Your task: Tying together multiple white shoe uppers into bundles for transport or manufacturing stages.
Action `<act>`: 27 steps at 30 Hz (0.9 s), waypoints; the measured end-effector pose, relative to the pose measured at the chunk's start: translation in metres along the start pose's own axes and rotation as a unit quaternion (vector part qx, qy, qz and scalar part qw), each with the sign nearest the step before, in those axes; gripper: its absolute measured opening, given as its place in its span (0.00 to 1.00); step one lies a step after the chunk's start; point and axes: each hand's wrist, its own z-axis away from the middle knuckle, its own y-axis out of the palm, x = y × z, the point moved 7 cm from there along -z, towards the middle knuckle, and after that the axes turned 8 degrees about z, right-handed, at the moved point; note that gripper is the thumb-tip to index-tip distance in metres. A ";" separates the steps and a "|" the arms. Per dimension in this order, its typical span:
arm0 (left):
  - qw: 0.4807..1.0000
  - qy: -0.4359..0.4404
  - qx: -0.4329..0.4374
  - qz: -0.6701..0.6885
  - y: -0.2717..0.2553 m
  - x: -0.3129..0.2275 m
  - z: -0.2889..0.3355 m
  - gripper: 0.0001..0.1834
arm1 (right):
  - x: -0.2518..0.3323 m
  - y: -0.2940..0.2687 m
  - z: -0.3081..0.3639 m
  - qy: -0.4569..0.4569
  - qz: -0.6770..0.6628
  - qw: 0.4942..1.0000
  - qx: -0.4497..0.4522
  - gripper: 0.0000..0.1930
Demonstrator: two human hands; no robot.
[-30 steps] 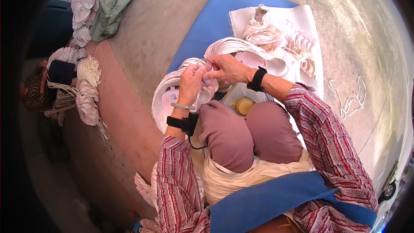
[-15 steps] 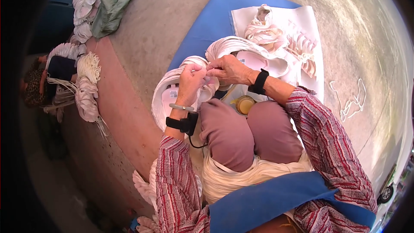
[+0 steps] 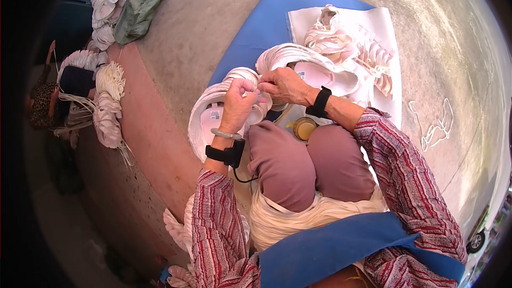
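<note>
My left hand (image 3: 239,105) and my right hand (image 3: 288,86) meet fingertip to fingertip in front of my knees, both in a pinch. Whatever lies between the fingers is too small to make out. Under and beside the left hand rests a bundle of white shoe uppers (image 3: 198,120), a small printed label inside. Just beyond the right hand lies another bundle of nested white uppers (image 3: 285,56), also labelled inside. A round yellowish object (image 3: 304,128) sits between my knees. Long whitish cords (image 3: 288,224) lie across my lap.
More white uppers (image 3: 330,42) lie on a white sheet (image 3: 392,37) over a blue mat (image 3: 256,26). A loose white cord (image 3: 440,125) is on the floor at right. At far left, a person in a leopard-print top (image 3: 42,98) sits beside tied bundles (image 3: 109,120) and a green sack (image 3: 141,8).
My left hand's fingers have turned and curled slightly, while the right hand stays almost in place. At far left, the other person's arm has risen.
</note>
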 end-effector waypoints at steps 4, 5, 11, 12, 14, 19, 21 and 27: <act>0.999 0.025 -0.019 0.008 -0.005 0.004 -0.002 0.09 | 0.004 0.003 -0.002 -0.026 0.017 0.999 -0.008 0.12; 0.999 0.037 -0.032 0.008 -0.005 0.002 -0.002 0.09 | 0.003 0.004 -0.002 -0.024 0.009 1.000 0.002 0.13; 0.994 0.039 -0.095 -0.024 -0.007 -0.001 0.001 0.08 | -0.004 0.009 -0.006 0.002 -0.061 0.997 0.040 0.13; 0.994 0.038 -0.095 -0.024 -0.005 -0.001 0.001 0.08 | -0.006 0.010 -0.006 0.016 -0.092 0.994 0.053 0.13; 0.988 0.041 -0.139 -0.055 -0.007 -0.003 0.002 0.08 | -0.008 0.010 -0.006 0.023 -0.106 0.992 0.062 0.14; 0.985 0.041 -0.139 -0.095 -0.007 -0.005 0.000 0.07 | -0.014 0.009 -0.007 -0.001 -0.203 0.979 0.029 0.12; 0.984 0.041 -0.134 -0.111 -0.007 -0.004 -0.001 0.06 | -0.031 0.027 0.000 0.148 -0.381 0.901 0.143 0.10; 0.975 0.088 -0.090 -0.183 0.003 -0.008 0.004 0.05 | -0.026 0.038 0.008 0.171 -0.537 0.796 0.222 0.07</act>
